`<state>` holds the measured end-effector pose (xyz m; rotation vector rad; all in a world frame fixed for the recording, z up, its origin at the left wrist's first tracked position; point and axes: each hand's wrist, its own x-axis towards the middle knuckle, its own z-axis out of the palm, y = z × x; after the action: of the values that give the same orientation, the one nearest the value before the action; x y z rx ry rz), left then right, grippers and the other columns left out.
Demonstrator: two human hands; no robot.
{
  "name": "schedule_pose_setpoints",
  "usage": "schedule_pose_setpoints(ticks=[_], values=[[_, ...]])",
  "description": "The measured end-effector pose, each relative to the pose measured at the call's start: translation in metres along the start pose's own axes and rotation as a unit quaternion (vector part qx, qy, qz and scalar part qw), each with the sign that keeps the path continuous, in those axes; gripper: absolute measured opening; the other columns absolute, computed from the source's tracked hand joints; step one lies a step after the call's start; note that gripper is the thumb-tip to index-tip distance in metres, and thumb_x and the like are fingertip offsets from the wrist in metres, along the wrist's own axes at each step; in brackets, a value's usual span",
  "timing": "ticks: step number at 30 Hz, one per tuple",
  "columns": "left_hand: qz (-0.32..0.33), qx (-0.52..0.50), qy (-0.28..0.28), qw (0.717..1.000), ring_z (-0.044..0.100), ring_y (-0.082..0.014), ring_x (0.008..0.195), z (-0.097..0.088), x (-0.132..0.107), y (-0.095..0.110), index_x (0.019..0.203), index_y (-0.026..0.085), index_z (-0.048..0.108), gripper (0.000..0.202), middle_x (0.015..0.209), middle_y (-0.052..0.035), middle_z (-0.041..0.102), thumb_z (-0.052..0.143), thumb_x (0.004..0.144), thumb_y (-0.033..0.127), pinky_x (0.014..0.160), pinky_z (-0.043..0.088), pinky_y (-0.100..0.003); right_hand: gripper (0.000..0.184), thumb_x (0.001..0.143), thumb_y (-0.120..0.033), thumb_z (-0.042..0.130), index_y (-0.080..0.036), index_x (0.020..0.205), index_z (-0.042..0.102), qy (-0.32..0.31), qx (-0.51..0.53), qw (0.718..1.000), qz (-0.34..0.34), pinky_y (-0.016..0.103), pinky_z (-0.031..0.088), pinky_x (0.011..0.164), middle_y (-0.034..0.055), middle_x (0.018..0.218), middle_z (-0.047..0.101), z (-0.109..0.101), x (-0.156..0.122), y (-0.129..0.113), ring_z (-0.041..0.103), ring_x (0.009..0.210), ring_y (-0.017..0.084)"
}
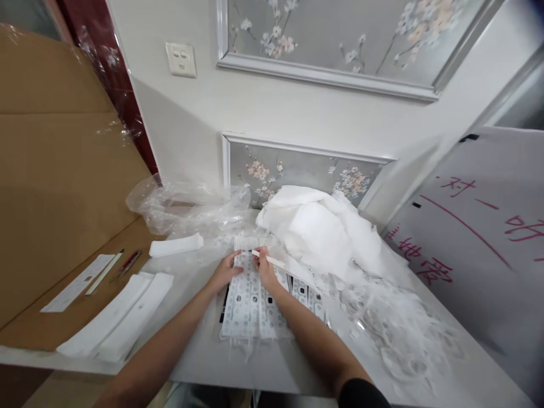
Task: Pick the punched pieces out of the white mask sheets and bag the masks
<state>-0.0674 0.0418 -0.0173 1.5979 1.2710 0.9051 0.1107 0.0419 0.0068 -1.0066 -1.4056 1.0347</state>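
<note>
A white pen-shaped tool (272,260) with a dark tip is held in my right hand (265,270), its tip pointing left over the upper part of a white sheet (244,311). That sheet is printed with rows of small round marks and a few dark squares. At its upper left edge lies my left hand (225,273), thumb and fingers apart and touching the sheet. Similar strips with dark squares (302,290) show to the right, partly behind my right forearm. Whether the tool is a knife or a pen I cannot make out.
A heap of white soft material (318,226) lies behind, with tangled clear scraps (395,323) at right. Clear plastic film (191,198) sits at back left. White strips (119,311), a red cutter (130,262) and cardboard (55,170) are left. A whiteboard (480,226) leans at right.
</note>
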Motion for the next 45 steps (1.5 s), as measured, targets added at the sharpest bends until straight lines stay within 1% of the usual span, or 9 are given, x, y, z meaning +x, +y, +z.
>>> schedule_pose_setpoints(ticks=[3,7,13,18,25,34,38,42,45], values=[[-0.038,-0.072,-0.010,0.997,0.067,-0.0301,0.120,-0.003,0.003,-0.008,0.156,0.018,0.042,0.082,0.137,-0.0110,0.067,0.070,0.080,0.023,0.098,0.057,-0.041,0.053,0.099,-0.074,0.029,-0.029,0.087,0.053,-0.013,0.000,1.000,0.004,0.028,0.046,0.064,-0.0044,0.065,0.053,-0.002,0.000,0.014,0.051,0.061,0.016],[-0.058,-0.146,-0.030,0.987,0.065,-0.0313,0.124,-0.007,0.008,-0.017,0.162,0.011,0.032,0.102,0.142,-0.0166,0.063,0.079,0.073,0.027,0.103,0.053,-0.041,0.044,0.092,-0.069,0.056,-0.025,0.087,0.060,-0.052,-0.009,0.998,0.019,0.028,0.048,0.070,-0.0024,0.074,0.062,-0.011,0.002,0.022,0.057,0.070,0.016],[-0.038,-0.210,-0.079,0.974,0.047,-0.0389,0.142,-0.016,0.012,-0.017,0.161,0.018,0.038,0.116,0.163,-0.0164,0.038,0.090,0.057,0.015,0.115,0.041,-0.045,0.037,0.083,-0.057,0.074,-0.021,0.087,0.072,-0.125,-0.018,0.992,0.018,0.030,0.050,0.074,0.0035,0.083,0.073,-0.011,0.002,0.029,0.065,0.079,0.018],[-0.026,-0.185,-0.089,0.978,0.027,-0.0379,0.154,-0.018,0.014,-0.018,0.160,0.016,0.040,0.119,0.168,-0.0152,0.027,0.094,0.053,0.019,0.125,0.025,-0.045,0.031,0.086,-0.051,0.075,-0.021,0.091,0.076,-0.142,-0.037,0.989,0.003,0.032,0.051,0.078,0.0042,0.087,0.076,-0.010,-0.001,0.028,0.068,0.082,0.019],[-0.028,-0.154,-0.103,0.982,0.035,-0.0378,0.151,-0.019,0.016,-0.025,0.163,0.018,0.032,0.124,0.164,-0.0140,0.037,0.095,0.056,0.025,0.124,0.027,-0.049,0.031,0.088,-0.051,0.073,-0.020,0.093,0.077,-0.156,-0.047,0.987,-0.017,0.030,0.053,0.079,0.0044,0.089,0.076,-0.008,-0.001,0.028,0.070,0.085,0.019],[-0.008,-0.162,-0.102,0.981,0.028,-0.0383,0.154,-0.019,0.014,-0.019,0.163,0.013,0.032,0.122,0.166,-0.0181,0.030,0.094,0.058,0.021,0.126,0.025,-0.046,0.026,0.094,-0.046,0.068,-0.023,0.100,0.079,-0.170,-0.106,0.976,-0.087,0.033,0.056,0.083,0.0050,0.098,0.079,-0.008,-0.002,0.030,0.073,0.090,0.020],[-0.016,-0.152,-0.107,0.982,0.027,-0.0395,0.154,-0.021,0.012,-0.014,0.162,0.016,0.036,0.116,0.167,-0.0160,0.031,0.091,0.060,0.020,0.125,0.030,-0.046,0.024,0.099,-0.042,0.062,-0.024,0.101,0.078,-0.172,-0.181,0.952,-0.176,0.036,0.055,0.092,0.0045,0.101,0.079,-0.006,-0.003,0.034,0.072,0.096,0.020],[-0.036,-0.153,-0.105,0.982,0.042,-0.0416,0.146,-0.021,0.009,-0.010,0.164,0.014,0.030,0.117,0.160,-0.0178,0.043,0.088,0.063,0.019,0.117,0.042,-0.046,0.021,0.102,-0.036,0.057,-0.024,0.105,0.075,-0.178,-0.233,0.925,-0.243,0.037,0.053,0.096,0.0042,0.105,0.078,-0.003,-0.002,0.036,0.070,0.100,0.020],[-0.030,-0.136,-0.093,0.986,0.042,-0.0402,0.147,-0.020,0.008,-0.009,0.163,0.013,0.032,0.114,0.159,-0.0170,0.045,0.087,0.064,0.021,0.120,0.038,-0.047,0.020,0.104,-0.031,0.054,-0.022,0.108,0.071,-0.191,-0.303,0.890,-0.284,0.038,0.050,0.095,0.0054,0.106,0.078,-0.001,-0.003,0.037,0.069,0.105,0.021]])
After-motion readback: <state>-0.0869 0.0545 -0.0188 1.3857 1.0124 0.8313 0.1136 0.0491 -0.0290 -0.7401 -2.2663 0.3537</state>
